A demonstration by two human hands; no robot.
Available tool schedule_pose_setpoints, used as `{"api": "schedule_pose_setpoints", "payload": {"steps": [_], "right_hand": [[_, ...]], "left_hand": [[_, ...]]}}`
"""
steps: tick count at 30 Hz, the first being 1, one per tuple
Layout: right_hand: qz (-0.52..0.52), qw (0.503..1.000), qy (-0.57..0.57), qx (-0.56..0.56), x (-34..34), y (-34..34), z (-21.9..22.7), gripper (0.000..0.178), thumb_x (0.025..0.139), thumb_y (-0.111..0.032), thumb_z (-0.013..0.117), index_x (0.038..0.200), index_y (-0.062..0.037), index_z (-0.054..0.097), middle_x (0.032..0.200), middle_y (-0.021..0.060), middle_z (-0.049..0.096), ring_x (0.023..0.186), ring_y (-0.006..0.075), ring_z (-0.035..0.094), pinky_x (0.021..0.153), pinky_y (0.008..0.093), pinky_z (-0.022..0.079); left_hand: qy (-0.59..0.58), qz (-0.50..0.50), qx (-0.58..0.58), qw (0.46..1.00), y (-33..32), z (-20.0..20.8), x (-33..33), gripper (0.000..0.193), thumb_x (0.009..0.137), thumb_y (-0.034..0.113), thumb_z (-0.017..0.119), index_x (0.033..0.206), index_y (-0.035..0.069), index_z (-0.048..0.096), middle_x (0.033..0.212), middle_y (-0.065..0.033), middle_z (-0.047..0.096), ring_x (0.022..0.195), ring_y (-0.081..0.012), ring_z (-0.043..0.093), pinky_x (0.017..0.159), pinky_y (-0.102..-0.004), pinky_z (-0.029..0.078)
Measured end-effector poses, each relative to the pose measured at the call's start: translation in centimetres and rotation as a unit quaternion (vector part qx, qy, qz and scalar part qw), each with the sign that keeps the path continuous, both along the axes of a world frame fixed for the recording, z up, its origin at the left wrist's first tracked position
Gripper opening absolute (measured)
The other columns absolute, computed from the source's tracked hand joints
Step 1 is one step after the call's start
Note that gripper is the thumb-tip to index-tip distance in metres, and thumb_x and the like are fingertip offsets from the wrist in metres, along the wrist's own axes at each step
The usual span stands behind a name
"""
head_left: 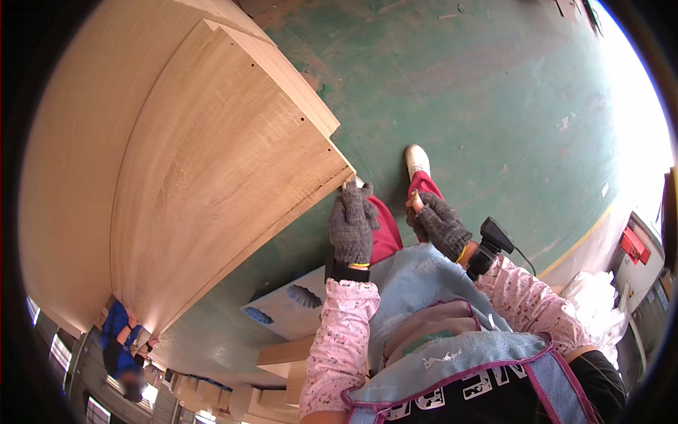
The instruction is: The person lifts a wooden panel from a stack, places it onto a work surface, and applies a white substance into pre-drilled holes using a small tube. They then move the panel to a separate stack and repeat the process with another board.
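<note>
Left hand (352,220) is meeting the corner of a wood-grain panel (212,141), while the right hand (439,222) is hovering apart from it.

Both hands are wearing grey knit gloves (351,237) that are leaving some fingertips bare; the left fingers are bending at the corner, though whether they are gripping it I cannot tell, and the right fingers are curling inward, their contents unclear. The panel is filling the space to the person's left, showing small dark holes along one edge, above a green floor (480,92). A black device (492,247) is sitting at the right wrist; a co-worker in blue (119,343) is appearing at far lower left.
</note>
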State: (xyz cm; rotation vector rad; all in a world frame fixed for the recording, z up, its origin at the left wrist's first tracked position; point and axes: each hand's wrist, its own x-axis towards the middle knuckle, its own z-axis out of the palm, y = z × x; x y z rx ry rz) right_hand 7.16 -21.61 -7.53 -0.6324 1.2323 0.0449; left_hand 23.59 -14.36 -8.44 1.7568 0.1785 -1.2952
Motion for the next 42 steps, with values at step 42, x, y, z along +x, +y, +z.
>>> {"api": "schedule_pose_setpoints", "payload": {"steps": [42], "right_hand": [[-0.031,0.984,-0.135,-0.116,7.7,-1.8,0.0,0.034,0.088,-0.015,0.067,0.119,-0.0021,0.06,0.1,0.0047,0.065,0.088,0.0102,0.06,0.081,0.0256,0.049]], "left_hand": [[-0.281,-0.136,0.04,0.949,1.1,1.7,-0.3,0.04,0.095,0.039,0.053,0.093,0.002,0.067,0.063,-0.0067,0.058,0.049,-0.0139,0.054,0.043,-0.0292,0.039]]}}
